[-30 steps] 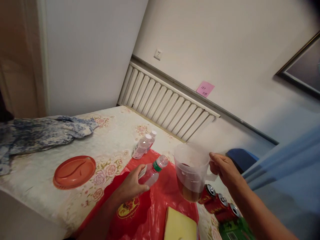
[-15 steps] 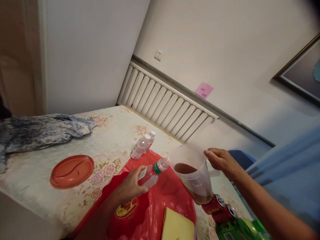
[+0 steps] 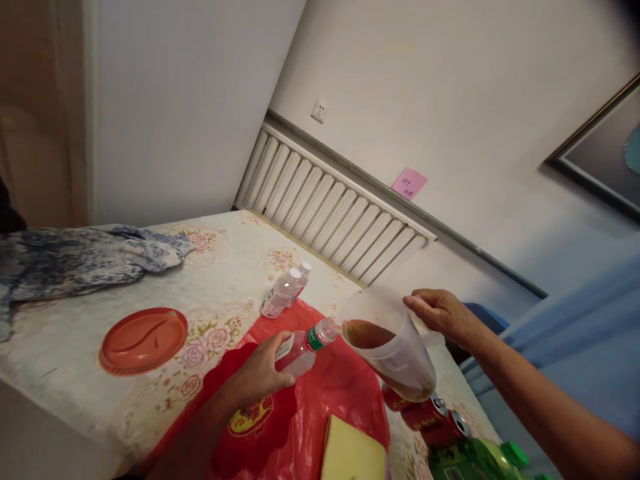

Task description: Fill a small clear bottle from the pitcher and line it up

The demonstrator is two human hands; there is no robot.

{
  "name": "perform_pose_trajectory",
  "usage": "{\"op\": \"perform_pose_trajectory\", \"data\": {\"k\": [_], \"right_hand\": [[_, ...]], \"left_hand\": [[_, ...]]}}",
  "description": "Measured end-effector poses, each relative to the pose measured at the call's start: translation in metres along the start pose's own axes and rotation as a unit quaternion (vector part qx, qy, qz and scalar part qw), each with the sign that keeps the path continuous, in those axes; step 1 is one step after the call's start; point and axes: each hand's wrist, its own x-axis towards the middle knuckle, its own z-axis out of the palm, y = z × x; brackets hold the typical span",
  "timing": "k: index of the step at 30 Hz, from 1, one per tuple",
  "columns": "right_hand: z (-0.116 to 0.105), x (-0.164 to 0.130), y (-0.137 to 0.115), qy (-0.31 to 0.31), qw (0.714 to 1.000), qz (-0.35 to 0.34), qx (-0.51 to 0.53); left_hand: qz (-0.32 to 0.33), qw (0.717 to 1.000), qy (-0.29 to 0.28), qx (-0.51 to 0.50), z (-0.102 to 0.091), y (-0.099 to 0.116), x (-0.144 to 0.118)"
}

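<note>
My left hand point(image 3: 260, 373) is wrapped round a clear plastic bottle point(image 3: 303, 352) with a green-and-red band near its neck, above a red plastic sheet point(image 3: 350, 393). The bottle has no cap on, and its mouth leans towards the pitcher. My right hand point(image 3: 440, 313) grips the handle of a translucent plastic pitcher point(image 3: 405, 367). Tilted left, the pitcher has brown liquid reaching its spout, right at the bottle's mouth. Whether liquid enters the bottle I cannot tell. Behind the bottle stand two capped clear bottles point(image 3: 281, 293).
Red cans point(image 3: 430, 417) and green bottles point(image 3: 475, 460) are at the lower right. A yellow block-shaped object point(image 3: 353, 453) lies in front. An orange divided plate point(image 3: 145, 340) and a blue-patterned cloth point(image 3: 100, 260) rest left on the flowered tablecloth point(image 3: 220, 280). A radiator point(image 3: 325, 200) runs behind.
My right hand has tipped the pitcher further left, and the brown liquid has risen to its spout. The bottle in my left hand has barely moved.
</note>
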Motion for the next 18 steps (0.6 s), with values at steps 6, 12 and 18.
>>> {"op": "perform_pose_trajectory", "data": {"k": [6, 12, 18], "right_hand": [[-0.0042, 0.0036, 0.0023, -0.007, 1.000, -0.007, 0.003], [-0.0060, 0.0044, -0.0004, -0.015, 1.000, -0.011, 0.001], [-0.0083, 0.0041, -0.0026, -0.014, 1.000, -0.009, 0.005]], "left_hand": [[0.020, 0.999, -0.013, -0.023, 0.0019, -0.0077, 0.0011], [0.023, 0.999, -0.006, -0.034, 0.0026, -0.0084, 0.0006], [0.019, 0.999, -0.005, -0.031, 0.0024, -0.0086, 0.0008]]}}
